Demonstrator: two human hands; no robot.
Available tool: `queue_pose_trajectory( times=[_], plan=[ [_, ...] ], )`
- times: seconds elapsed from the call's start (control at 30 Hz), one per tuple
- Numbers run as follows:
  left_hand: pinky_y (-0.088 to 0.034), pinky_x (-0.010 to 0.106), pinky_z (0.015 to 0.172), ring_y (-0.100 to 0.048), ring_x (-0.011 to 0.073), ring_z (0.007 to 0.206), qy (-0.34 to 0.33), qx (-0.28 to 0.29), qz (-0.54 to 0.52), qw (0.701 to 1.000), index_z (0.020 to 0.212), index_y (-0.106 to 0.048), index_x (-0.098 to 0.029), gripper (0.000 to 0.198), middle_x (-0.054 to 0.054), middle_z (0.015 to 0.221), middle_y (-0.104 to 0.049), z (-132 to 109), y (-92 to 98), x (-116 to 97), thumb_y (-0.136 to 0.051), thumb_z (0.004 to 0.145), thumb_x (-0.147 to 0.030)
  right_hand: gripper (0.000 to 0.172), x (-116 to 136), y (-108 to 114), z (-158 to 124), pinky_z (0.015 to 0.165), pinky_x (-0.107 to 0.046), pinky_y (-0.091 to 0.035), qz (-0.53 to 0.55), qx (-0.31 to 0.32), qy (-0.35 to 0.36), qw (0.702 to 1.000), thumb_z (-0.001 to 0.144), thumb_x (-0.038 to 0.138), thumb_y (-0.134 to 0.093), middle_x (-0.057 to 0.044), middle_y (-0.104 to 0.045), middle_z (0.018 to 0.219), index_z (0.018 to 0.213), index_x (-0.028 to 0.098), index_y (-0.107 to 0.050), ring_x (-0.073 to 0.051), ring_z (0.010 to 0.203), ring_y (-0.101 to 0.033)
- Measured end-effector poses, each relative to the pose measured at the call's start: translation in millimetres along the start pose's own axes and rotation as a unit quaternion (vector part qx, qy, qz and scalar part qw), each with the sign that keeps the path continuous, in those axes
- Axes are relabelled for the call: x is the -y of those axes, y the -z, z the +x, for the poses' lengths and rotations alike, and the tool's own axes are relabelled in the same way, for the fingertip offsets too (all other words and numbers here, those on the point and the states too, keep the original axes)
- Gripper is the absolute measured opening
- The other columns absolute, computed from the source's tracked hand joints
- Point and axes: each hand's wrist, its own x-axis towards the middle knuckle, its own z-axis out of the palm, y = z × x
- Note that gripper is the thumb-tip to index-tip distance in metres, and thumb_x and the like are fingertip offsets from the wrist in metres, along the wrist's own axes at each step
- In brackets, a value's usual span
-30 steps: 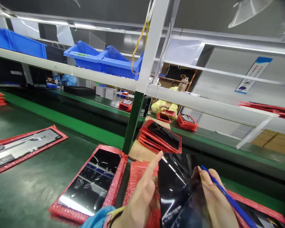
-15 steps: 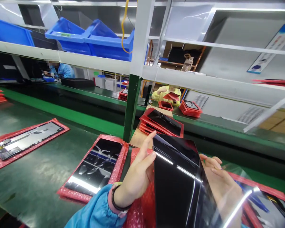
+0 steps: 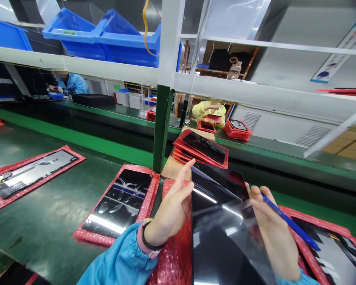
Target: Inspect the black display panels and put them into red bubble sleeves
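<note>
A black tablet screen panel [image 3: 218,237] is held tilted up in front of me, with light streaks reflected in its glossy face. My left hand [image 3: 173,211] grips its left edge, thumb and forefinger pointing up along the side. At the right edge, my right hand [image 3: 271,225] has its fingertips closed on the panel. A slim blue pen-like stick [image 3: 292,223] slants out from those same fingers. Clear film [image 3: 234,229] covers the lower part of the panel. Below lies a red bubble-wrap sleeve [image 3: 175,257], partly hidden by the panel and my left arm.
Left of me a film-covered screen [image 3: 121,202] and a silver-backed panel [image 3: 38,172] lie on red bubble wrap. Stacked wrapped screens [image 3: 201,148] sit ahead beside a green post [image 3: 162,130]. Another silver-backed panel [image 3: 338,257] lies right. Two people work beyond; blue bins [image 3: 127,43] hang above.
The clear film that stuck out over my right hand now lies across the panel's lower part. The blue stick shows plainly in my right fingers. My left hand keeps its hold.
</note>
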Motion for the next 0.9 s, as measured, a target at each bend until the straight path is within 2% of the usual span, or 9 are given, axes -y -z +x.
queue_pose_trajectory(
  times=[0.1, 0.17, 0.33, 0.4, 0.47, 0.57, 0.7, 0.8, 0.9],
  plan=[
    [-0.014, 0.038, 0.119, -0.014, 0.0248, 0.146, 0.021, 0.021, -0.027, 0.999, 0.133, -0.052, -0.028, 0.043, -0.009, 0.156, -0.029, 0.3, -1.3, 1.6, -0.053, 0.09, -0.026, 0.051, 0.7, -0.9, -6.7, 0.089, -0.012, -0.047, -0.03, -0.001, -0.1, 0.994, 0.067, 0.026, -0.075, 0.01, -0.057, 0.134, 0.115, 0.037, -0.059, -0.008, 0.131, -0.044],
    [-0.018, 0.036, 0.117, -0.018, 0.0235, 0.145, 0.026, 0.026, -0.023, 0.999, 0.139, -0.046, -0.026, 0.046, -0.005, 0.157, -0.027, -1.2, 3.2, 3.8, -0.048, 0.092, -0.029, 0.059, 0.6, -2.6, -8.4, 0.088, -0.009, -0.046, -0.046, 0.007, -0.151, 0.987, 0.066, 0.03, -0.077, 0.013, -0.046, 0.145, 0.121, 0.038, -0.058, -0.009, 0.137, -0.034],
    [-0.04, 0.036, 0.1, -0.044, 0.0225, 0.129, 0.063, -0.009, 0.169, 0.984, 0.151, -0.011, -0.034, 0.075, 0.006, 0.14, -0.05, -15.6, 52.0, 5.9, -0.055, 0.09, -0.038, 0.062, -21.6, -3.8, -0.6, 0.101, -0.031, -0.046, -0.033, 0.044, -0.205, 0.977, 0.054, 0.033, -0.084, 0.0, -0.066, 0.125, 0.111, 0.028, -0.06, -0.024, 0.129, -0.048],
    [-0.05, 0.029, 0.079, -0.059, 0.0178, 0.1, 0.058, -0.054, 0.249, 0.965, 0.147, -0.022, -0.032, 0.075, 0.006, 0.122, -0.059, -23.9, 80.7, 3.4, -0.062, 0.084, -0.038, 0.056, -38.6, -3.6, 2.3, 0.106, -0.034, -0.04, -0.043, 0.06, -0.209, 0.975, 0.053, 0.033, -0.084, -0.001, -0.07, 0.118, 0.104, 0.027, -0.062, -0.026, 0.13, -0.048],
    [-0.047, 0.022, 0.056, -0.055, 0.0107, 0.067, 0.101, -0.094, 0.262, 0.955, 0.124, -0.049, -0.023, 0.052, 0.001, 0.094, -0.06, -32.1, 105.1, 0.5, -0.068, 0.078, -0.037, 0.051, -55.3, -4.5, 1.1, 0.11, -0.038, -0.036, -0.046, 0.073, -0.2, 0.976, 0.056, 0.033, -0.082, -0.001, -0.07, 0.117, 0.103, 0.027, -0.063, -0.027, 0.132, -0.045],
    [-0.043, 0.022, 0.047, -0.048, 0.0081, 0.051, 0.195, -0.089, 0.239, 0.947, 0.089, -0.057, -0.015, 0.029, -0.002, 0.069, -0.055, -43.5, 123.4, -0.2, -0.071, 0.071, -0.034, 0.043, -71.6, -7.7, -7.7, 0.111, -0.04, -0.034, -0.047, 0.101, -0.182, 0.977, 0.062, 0.034, -0.08, -0.001, -0.069, 0.118, 0.101, 0.027, -0.063, -0.027, 0.131, -0.046],
    [-0.05, 0.029, 0.059, -0.059, 0.0137, 0.061, 0.264, -0.053, 0.203, 0.941, 0.084, -0.057, -0.014, 0.028, 0.001, 0.07, -0.059, -50.9, 119.7, 4.3, -0.069, 0.069, -0.035, 0.042, -70.8, -11.3, -20.3, 0.108, -0.041, -0.037, -0.053, 0.139, -0.16, 0.976, 0.063, 0.036, -0.08, -0.005, -0.066, 0.124, 0.099, 0.027, -0.062, -0.028, 0.129, -0.049],
    [-0.049, 0.029, 0.06, -0.058, 0.0128, 0.059, 0.269, -0.045, 0.211, 0.939, 0.083, -0.058, -0.015, 0.028, -0.002, 0.066, -0.056, -46.7, 112.3, 3.9, -0.071, 0.068, -0.035, 0.045, -63.8, -12.6, -22.9, 0.108, -0.042, -0.036, -0.07, 0.147, -0.133, 0.978, 0.063, 0.035, -0.081, -0.005, -0.058, 0.134, 0.102, 0.028, -0.06, -0.028, 0.133, -0.043],
    [-0.046, 0.029, 0.057, -0.054, 0.0123, 0.052, 0.27, -0.032, 0.244, 0.931, 0.077, -0.063, -0.014, 0.025, -0.004, 0.06, -0.053, -39.7, 106.2, -2.3, -0.075, 0.063, -0.03, 0.048, -63.0, -13.3, -22.0, 0.109, -0.047, -0.033, -0.082, 0.156, -0.125, 0.976, 0.056, 0.036, -0.085, -0.007, -0.065, 0.124, 0.097, 0.027, -0.061, -0.031, 0.13, -0.046]
  ],
)
